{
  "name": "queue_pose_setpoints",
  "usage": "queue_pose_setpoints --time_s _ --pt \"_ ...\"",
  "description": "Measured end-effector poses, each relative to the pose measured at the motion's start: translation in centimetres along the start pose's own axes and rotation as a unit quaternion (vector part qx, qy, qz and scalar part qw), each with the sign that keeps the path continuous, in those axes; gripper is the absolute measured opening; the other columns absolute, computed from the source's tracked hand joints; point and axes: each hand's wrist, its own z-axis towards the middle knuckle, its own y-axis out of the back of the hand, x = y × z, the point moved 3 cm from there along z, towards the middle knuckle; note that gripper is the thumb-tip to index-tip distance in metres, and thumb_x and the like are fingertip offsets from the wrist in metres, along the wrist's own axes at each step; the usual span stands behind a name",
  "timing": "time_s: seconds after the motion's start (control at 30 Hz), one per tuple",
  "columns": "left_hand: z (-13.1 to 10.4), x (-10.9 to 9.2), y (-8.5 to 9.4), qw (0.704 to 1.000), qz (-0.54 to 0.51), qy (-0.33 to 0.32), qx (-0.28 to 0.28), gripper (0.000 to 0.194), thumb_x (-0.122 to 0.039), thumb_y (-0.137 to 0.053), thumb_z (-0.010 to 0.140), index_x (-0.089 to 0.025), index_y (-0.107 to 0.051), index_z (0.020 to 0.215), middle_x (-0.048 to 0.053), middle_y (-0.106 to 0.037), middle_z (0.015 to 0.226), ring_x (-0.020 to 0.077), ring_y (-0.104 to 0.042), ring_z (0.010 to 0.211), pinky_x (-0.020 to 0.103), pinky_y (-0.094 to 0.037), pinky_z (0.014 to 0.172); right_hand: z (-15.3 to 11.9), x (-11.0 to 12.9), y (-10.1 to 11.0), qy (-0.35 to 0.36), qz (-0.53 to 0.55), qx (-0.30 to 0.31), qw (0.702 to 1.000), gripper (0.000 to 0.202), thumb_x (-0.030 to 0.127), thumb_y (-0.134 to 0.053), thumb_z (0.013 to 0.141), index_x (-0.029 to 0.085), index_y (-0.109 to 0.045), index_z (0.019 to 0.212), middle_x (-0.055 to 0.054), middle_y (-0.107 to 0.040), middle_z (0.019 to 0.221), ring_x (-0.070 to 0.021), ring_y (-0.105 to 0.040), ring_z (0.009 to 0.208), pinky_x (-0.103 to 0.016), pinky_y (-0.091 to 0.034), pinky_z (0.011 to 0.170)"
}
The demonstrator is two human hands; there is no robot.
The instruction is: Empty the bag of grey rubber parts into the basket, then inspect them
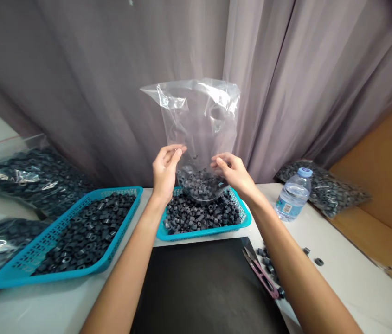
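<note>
A clear plastic bag stands upright in front of me, with small dark ring-shaped pieces gathered in its bottom. My left hand pinches its left side between thumb and fingers. On the opposite side my right hand grips the plastic, fingers curled. The bag's top edge spreads wide above both hands. Beneath it is a turquoise basket holding many more of the same dark pieces; the bag's bottom hangs over or rests on them, I cannot tell which.
A second turquoise basket of dark pieces sits left, beside filled bags. A black mat lies in front, with pink thread snips and loose pieces to its right. A water bottle and another filled bag stand farther right.
</note>
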Motion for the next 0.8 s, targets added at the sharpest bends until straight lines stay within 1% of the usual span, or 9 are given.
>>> queue_pose_setpoints --time_s 0.1,0.2,0.27,0.33,0.4,0.47,0.53,0.63,0.8 --pt "0.2 -0.3 0.0 1.000 -0.006 0.016 -0.012 0.021 -0.041 -0.064 0.092 -0.021 -0.066 0.099 0.008 -0.078 0.111 0.0233 -0.072 0.112 0.041 -0.050 0.107 -0.1 0.1 -0.1 -0.022 0.009 0.008 1.000 0.023 0.039 -0.057 0.094 0.018 -0.065 0.099 -0.008 -0.072 0.091 -0.0212 -0.070 0.089 -0.041 -0.058 0.084" --pt "0.5 -0.5 0.1 1.000 -0.006 -0.003 -0.014 0.021 -0.042 -0.064 0.093 -0.022 -0.066 0.099 0.007 -0.077 0.111 0.0227 -0.072 0.112 0.041 -0.050 0.108 -0.3 0.4 -0.1 -0.036 0.026 0.027 0.999 0.023 0.038 -0.056 0.096 0.018 -0.065 0.102 -0.008 -0.073 0.095 -0.0206 -0.070 0.091 -0.038 -0.059 0.082" --pt "0.7 -0.1 0.3 1.000 0.006 -0.002 -0.005 0.023 -0.044 -0.065 0.092 -0.023 -0.066 0.100 0.006 -0.076 0.114 0.0220 -0.070 0.115 0.039 -0.048 0.110 -0.5 0.4 -0.1 -0.052 0.037 0.039 0.997 0.022 0.038 -0.057 0.097 0.019 -0.065 0.102 -0.008 -0.073 0.095 -0.0199 -0.071 0.092 -0.037 -0.059 0.082" --pt "0.6 1.2 0.7 0.999 0.026 0.029 0.009 0.029 -0.050 -0.066 0.090 -0.023 -0.067 0.101 0.006 -0.075 0.117 0.0227 -0.067 0.119 0.038 -0.046 0.111 -0.8 0.2 -0.3 -0.076 0.046 0.057 0.994 0.020 0.038 -0.058 0.098 0.019 -0.064 0.099 -0.008 -0.074 0.092 -0.0194 -0.072 0.089 -0.037 -0.060 0.081" --pt "0.2 2.9 1.1 0.996 0.042 0.078 0.030 0.039 -0.058 -0.066 0.088 -0.022 -0.069 0.101 0.008 -0.075 0.118 0.0259 -0.066 0.121 0.040 -0.047 0.109 -1.1 0.0 -0.5 -0.099 0.055 0.081 0.990 0.020 0.037 -0.057 0.099 0.018 -0.064 0.096 -0.009 -0.074 0.087 -0.0191 -0.073 0.085 -0.037 -0.062 0.080" --pt "-0.3 4.5 1.4 0.989 0.048 0.127 0.060 0.051 -0.068 -0.059 0.088 -0.020 -0.072 0.104 0.012 -0.076 0.116 0.0295 -0.067 0.118 0.043 -0.051 0.103 -1.2 0.0 -0.8 -0.109 0.061 0.099 0.987 0.021 0.036 -0.056 0.100 0.018 -0.065 0.095 -0.009 -0.075 0.086 -0.0186 -0.073 0.084 -0.037 -0.062 0.080" --pt "-0.6 5.4 1.5 0.981 0.045 0.166 0.089 0.063 -0.075 -0.049 0.089 -0.020 -0.073 0.108 0.014 -0.077 0.114 0.0308 -0.070 0.112 0.044 -0.054 0.096 -1.3 0.4 -1.0 -0.104 0.063 0.102 0.987 0.020 0.035 -0.057 0.100 0.018 -0.066 0.097 -0.008 -0.075 0.087 -0.0179 -0.073 0.084 -0.036 -0.062 0.081" --pt "-0.4 4.9 1.4 0.974 0.029 0.193 0.112 0.071 -0.079 -0.042 0.089 -0.021 -0.071 0.117 0.014 -0.077 0.112 0.0298 -0.073 0.105 0.043 -0.057 0.090 -1.2 1.3 -1.0 -0.081 0.068 0.090 0.990 0.019 0.035 -0.057 0.100 0.018 -0.066 0.101 -0.007 -0.074 0.093 -0.0176 -0.072 0.088 -0.035 -0.061 0.084" --pt "0.2 1.6 1.7 0.969 0.053 0.198 0.136 0.062 -0.074 -0.049 0.091 -0.022 -0.072 0.115 0.012 -0.079 0.105 0.0305 -0.073 0.100 0.042 -0.057 0.088 -1.3 1.6 -1.7 -0.073 0.077 0.080 0.991 0.020 0.036 -0.055 0.100 0.018 -0.063 0.102 -0.008 -0.073 0.094 -0.0182 -0.071 0.089 -0.037 -0.060 0.086"
